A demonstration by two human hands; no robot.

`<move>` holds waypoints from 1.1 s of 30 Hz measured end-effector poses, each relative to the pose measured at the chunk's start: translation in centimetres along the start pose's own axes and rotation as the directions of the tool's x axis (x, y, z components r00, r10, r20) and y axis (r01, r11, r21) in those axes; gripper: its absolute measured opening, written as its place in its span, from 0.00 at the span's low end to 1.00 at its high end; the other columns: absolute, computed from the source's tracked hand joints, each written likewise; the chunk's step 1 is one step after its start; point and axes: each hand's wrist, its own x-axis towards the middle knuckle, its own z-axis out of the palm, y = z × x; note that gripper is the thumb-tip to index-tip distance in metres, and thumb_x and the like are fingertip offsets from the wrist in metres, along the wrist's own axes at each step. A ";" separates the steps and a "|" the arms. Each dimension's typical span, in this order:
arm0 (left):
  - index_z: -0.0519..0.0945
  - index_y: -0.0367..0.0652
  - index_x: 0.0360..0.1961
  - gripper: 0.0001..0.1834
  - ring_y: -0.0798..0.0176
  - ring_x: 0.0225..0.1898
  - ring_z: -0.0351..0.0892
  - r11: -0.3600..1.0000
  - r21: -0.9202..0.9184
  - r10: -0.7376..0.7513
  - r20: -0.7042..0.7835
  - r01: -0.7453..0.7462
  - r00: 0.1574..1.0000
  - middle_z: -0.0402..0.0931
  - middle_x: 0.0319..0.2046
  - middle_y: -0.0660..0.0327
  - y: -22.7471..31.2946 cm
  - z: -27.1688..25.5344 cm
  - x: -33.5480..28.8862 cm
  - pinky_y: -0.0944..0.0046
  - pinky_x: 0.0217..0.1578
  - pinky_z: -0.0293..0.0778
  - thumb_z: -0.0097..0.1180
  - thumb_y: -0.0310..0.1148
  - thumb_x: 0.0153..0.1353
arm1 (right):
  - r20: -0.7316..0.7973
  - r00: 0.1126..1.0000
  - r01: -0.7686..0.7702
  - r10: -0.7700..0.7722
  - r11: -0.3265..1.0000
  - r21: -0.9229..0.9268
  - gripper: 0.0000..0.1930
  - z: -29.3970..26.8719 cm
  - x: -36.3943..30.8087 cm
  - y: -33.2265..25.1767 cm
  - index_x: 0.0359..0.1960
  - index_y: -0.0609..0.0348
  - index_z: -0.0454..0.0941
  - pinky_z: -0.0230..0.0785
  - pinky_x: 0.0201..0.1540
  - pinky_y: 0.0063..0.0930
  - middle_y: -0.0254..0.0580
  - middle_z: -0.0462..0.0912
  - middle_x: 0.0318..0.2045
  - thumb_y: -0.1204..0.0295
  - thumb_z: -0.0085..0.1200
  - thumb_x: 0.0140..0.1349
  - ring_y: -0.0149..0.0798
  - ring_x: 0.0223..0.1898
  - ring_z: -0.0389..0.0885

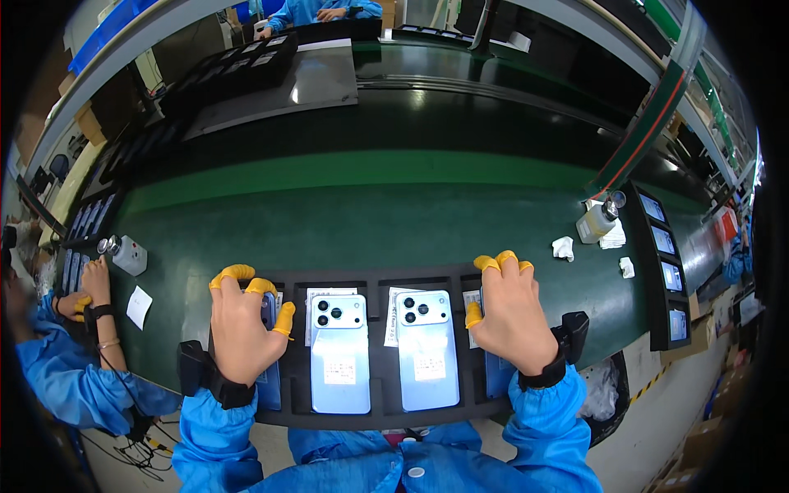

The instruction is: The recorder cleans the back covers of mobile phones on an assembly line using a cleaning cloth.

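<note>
The two middle smartphones [341, 343] lie camera-side up in my black tray [382, 403], white labels [340, 370] already on; the left-end phone [269, 386] and right-end phone [498, 380] are seated too, so every slot looks filled. My left hand [246, 333] and right hand [511, 324] curl over those outer phones; whether they're gripping I can't tell, nor what's left. The green bench [370, 222] spreads beyond.

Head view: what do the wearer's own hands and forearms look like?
The left hand and right hand have yellow fingertip covers on the thumbs and several fingers, leaving the backs bare. Each wrist has a black strap with a boxy black module. Bright blue, loose, wrinkled sleeves gather in at the cuffs.
</note>
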 end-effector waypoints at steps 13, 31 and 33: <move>0.77 0.38 0.52 0.25 0.41 0.54 0.66 1.000 -0.007 0.000 -0.136 -0.001 0.991 0.67 0.52 0.45 -1.0 1.5 2.0 0.51 0.54 0.65 0.66 0.28 0.50 | -0.189 0.982 0.015 0.006 0.994 0.107 0.22 2.5 2.4 2.0 0.47 0.71 0.73 0.65 0.51 0.49 0.61 0.68 0.48 0.75 0.62 0.49 0.61 0.49 0.68; 0.75 0.39 0.55 0.25 0.41 0.58 0.63 0.999 -0.002 -0.049 0.041 0.049 0.998 0.65 0.55 0.46 -2.9 4.2 1.9 0.50 0.58 0.63 0.63 0.33 0.56 | -0.130 0.976 -0.169 0.176 0.984 0.064 0.28 4.3 1.9 1.9 0.54 0.72 0.69 0.62 0.56 0.51 0.68 0.66 0.54 0.73 0.62 0.51 0.66 0.49 0.69; 0.76 0.39 0.55 0.24 0.41 0.58 0.63 0.999 0.004 -0.049 0.036 0.049 0.998 0.66 0.55 0.47 -3.1 4.3 2.4 0.50 0.57 0.63 0.62 0.33 0.56 | -0.198 0.969 -0.129 0.147 0.986 0.102 0.28 4.2 2.5 2.2 0.54 0.71 0.69 0.63 0.55 0.50 0.67 0.66 0.55 0.73 0.62 0.51 0.66 0.50 0.68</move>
